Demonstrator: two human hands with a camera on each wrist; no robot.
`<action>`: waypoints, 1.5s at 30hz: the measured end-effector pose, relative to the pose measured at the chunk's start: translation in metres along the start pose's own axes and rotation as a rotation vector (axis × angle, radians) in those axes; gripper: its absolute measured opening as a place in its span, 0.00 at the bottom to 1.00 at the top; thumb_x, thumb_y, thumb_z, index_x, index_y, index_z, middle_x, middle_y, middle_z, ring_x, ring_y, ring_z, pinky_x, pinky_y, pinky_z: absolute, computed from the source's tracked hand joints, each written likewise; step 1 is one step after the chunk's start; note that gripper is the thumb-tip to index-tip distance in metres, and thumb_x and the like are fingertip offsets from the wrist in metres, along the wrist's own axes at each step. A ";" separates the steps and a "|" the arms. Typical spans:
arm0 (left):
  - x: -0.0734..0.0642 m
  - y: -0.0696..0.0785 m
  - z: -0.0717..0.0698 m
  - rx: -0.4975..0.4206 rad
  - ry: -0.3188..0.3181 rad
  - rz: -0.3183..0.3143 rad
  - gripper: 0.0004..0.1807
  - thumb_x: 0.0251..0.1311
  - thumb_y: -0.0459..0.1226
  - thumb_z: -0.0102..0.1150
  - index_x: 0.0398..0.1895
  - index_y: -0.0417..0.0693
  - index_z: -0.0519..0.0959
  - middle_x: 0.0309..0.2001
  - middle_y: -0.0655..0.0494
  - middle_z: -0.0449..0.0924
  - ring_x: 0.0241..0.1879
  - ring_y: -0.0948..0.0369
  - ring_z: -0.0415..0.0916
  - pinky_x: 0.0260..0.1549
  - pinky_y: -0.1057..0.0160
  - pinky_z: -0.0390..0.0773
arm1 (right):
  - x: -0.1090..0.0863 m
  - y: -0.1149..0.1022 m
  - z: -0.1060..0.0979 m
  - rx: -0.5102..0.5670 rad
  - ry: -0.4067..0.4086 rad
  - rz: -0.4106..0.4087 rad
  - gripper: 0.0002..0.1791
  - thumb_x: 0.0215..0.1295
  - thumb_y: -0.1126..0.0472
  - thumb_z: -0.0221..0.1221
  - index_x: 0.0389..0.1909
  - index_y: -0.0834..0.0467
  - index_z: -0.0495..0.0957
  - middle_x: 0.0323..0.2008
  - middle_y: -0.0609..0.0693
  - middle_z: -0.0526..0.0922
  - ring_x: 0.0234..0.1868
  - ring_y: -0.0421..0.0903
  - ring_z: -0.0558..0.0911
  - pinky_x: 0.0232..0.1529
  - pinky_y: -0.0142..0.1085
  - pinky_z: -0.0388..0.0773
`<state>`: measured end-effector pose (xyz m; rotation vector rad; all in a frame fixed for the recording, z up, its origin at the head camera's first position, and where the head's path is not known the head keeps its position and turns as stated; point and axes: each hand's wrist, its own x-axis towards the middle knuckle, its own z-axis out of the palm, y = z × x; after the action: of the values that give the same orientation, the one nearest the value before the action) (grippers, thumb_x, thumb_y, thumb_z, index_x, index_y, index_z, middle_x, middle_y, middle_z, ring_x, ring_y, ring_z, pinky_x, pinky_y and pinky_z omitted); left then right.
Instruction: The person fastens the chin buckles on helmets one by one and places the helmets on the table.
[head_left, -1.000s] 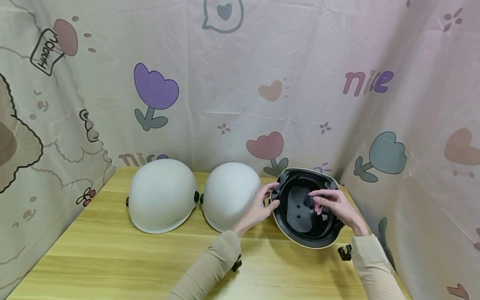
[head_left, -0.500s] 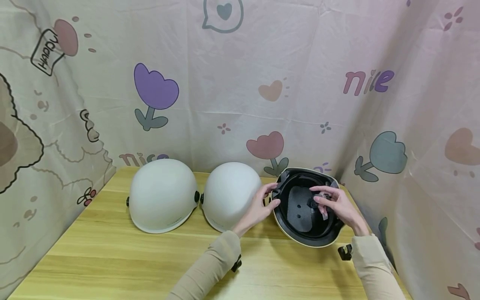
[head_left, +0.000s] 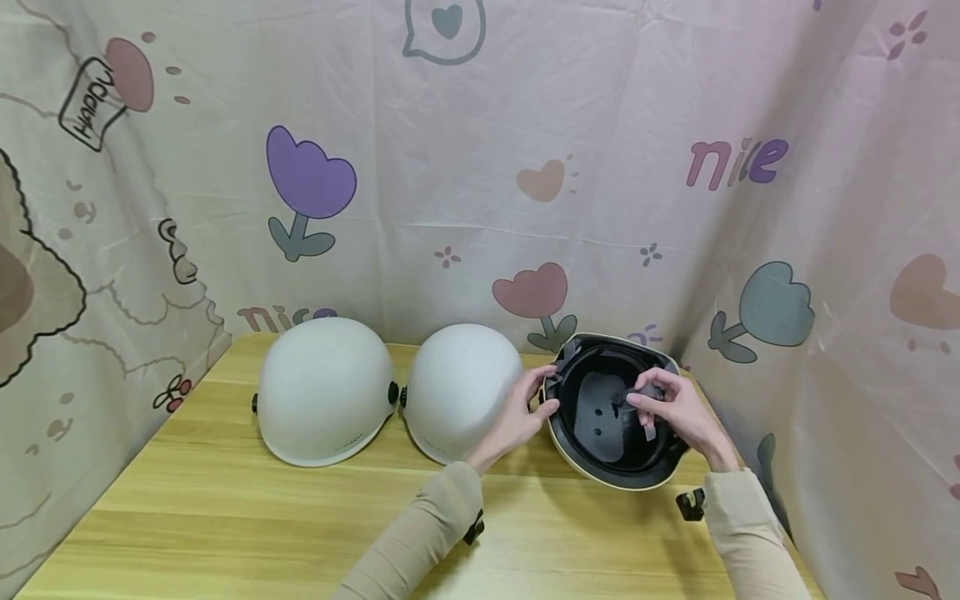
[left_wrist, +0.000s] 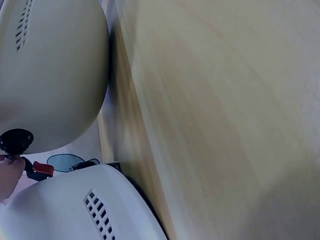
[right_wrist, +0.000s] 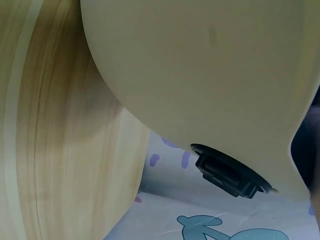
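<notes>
An upturned helmet point(head_left: 597, 482) stands at the right end of the table, its black lining facing up. My left hand point(head_left: 517, 417) grips its left rim between thumb and fingers. Over its opening, my right hand point(head_left: 671, 408) has curled fingers and pinches a small dark piece point(head_left: 651, 390), whose kind I cannot tell. A grey padded liner point(head_left: 596, 417) with holes lies inside. In the left wrist view, a fingertip point(left_wrist: 10, 177) is at the helmet's black round side fitting point(left_wrist: 16, 141), near a red-and-black buckle point(left_wrist: 43, 168). The right wrist view shows the pale shell point(right_wrist: 200, 65) and a black side clip point(right_wrist: 230, 172).
Two white helmets, a left one point(head_left: 326, 392) and a middle one point(head_left: 465, 383), sit dome up side by side on the wooden table point(head_left: 225, 525). The middle one is close to my left hand. A printed curtain point(head_left: 420, 167) hangs behind and along both sides.
My right hand's fingers have shifted slightly right and curled in more over the helmet. The helmet's near rim has risen a little. My left hand stays at the left rim.
</notes>
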<state>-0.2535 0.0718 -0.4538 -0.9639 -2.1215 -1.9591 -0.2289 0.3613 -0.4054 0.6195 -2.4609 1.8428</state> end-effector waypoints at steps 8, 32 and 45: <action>0.002 0.000 0.004 0.035 0.046 -0.067 0.22 0.72 0.31 0.54 0.67 0.38 0.70 0.57 0.38 0.73 0.67 0.46 0.70 0.75 0.50 0.63 | -0.002 0.002 -0.001 0.052 0.017 -0.008 0.10 0.68 0.74 0.57 0.38 0.58 0.67 0.18 0.43 0.79 0.16 0.39 0.78 0.16 0.37 0.79; 0.014 0.023 0.012 -0.136 0.375 -0.019 0.27 0.51 0.14 0.52 0.58 0.29 0.77 0.50 0.30 0.73 0.58 0.41 0.77 0.70 0.61 0.70 | 0.004 0.004 -0.001 0.113 -0.023 -0.029 0.15 0.74 0.71 0.52 0.54 0.78 0.72 0.28 0.50 0.89 0.28 0.48 0.88 0.30 0.37 0.86; 0.019 0.027 0.013 -0.199 0.588 -0.012 0.11 0.57 0.29 0.71 0.41 0.39 0.81 0.43 0.42 0.79 0.40 0.61 0.84 0.50 0.59 0.86 | 0.003 0.007 -0.002 0.124 -0.030 -0.096 0.13 0.72 0.74 0.51 0.53 0.80 0.70 0.33 0.53 0.90 0.31 0.52 0.89 0.34 0.40 0.87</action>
<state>-0.2502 0.0906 -0.4240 -0.3215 -1.6306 -2.1432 -0.2340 0.3634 -0.4106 0.7614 -2.3028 1.9744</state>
